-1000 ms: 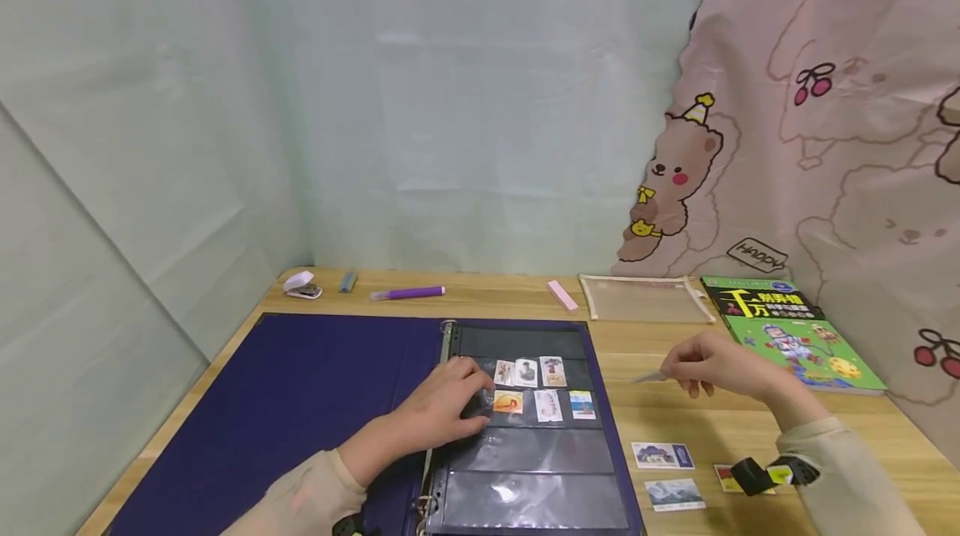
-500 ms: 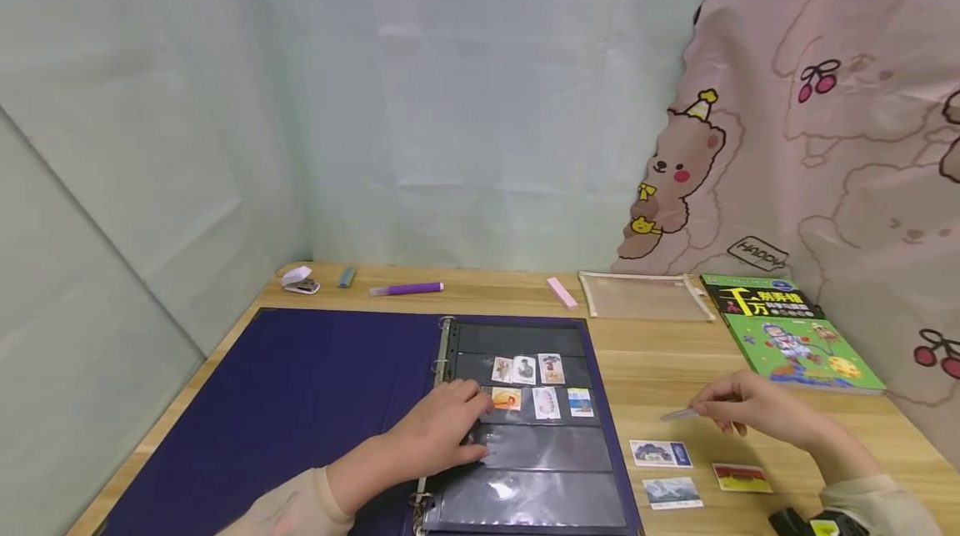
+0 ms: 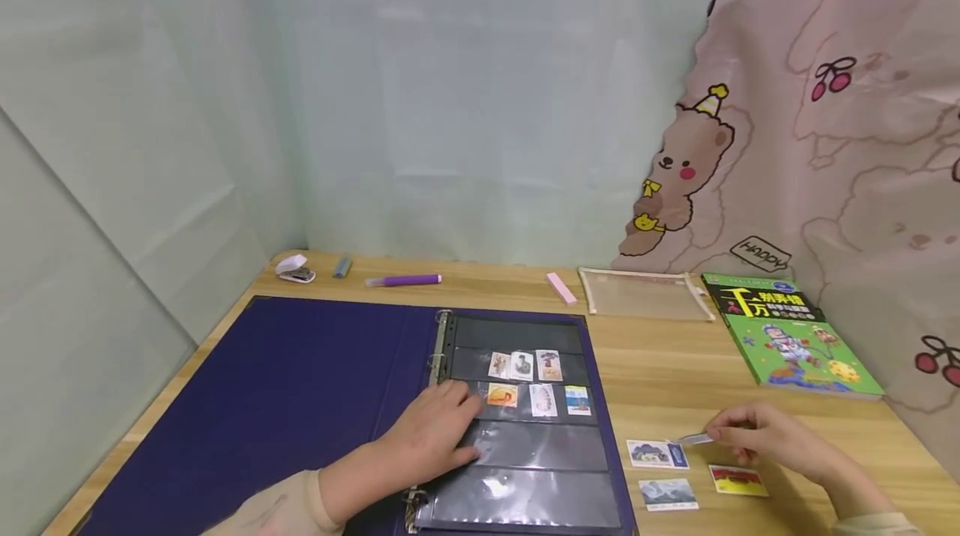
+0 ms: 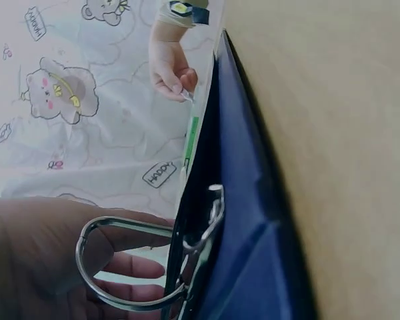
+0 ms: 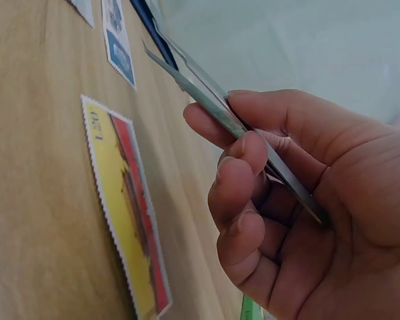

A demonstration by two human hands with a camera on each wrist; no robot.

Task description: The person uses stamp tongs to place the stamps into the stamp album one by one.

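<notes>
My right hand [image 3: 765,436] pinches a pair of metal tweezers [image 5: 217,107], whose two tips stand apart in the right wrist view. In the head view the tweezer tips overlap the right end of a blue-and-white stamp [image 3: 657,453]. Below lie a grey mountain stamp [image 3: 668,494] and a red-and-yellow stamp [image 3: 738,480]. My left hand [image 3: 431,428] rests on the black pocket page [image 3: 536,498] of the open stamp album, near its binder rings. Several stamps, among them an orange one [image 3: 502,395], sit in two of the page's pockets.
The album's navy cover [image 3: 300,386] spreads to the left. Along the back lie a stapler [image 3: 296,268], a small grey-blue block [image 3: 342,267], a purple pen [image 3: 405,280], a pink strip [image 3: 561,288] and a mesh pouch [image 3: 645,294]. A green book [image 3: 810,353] lies at the right.
My right hand has come down and toward me with the tweezers, from beside the album's edge to the blue-and-white stamp. The left hand has stayed on the page.
</notes>
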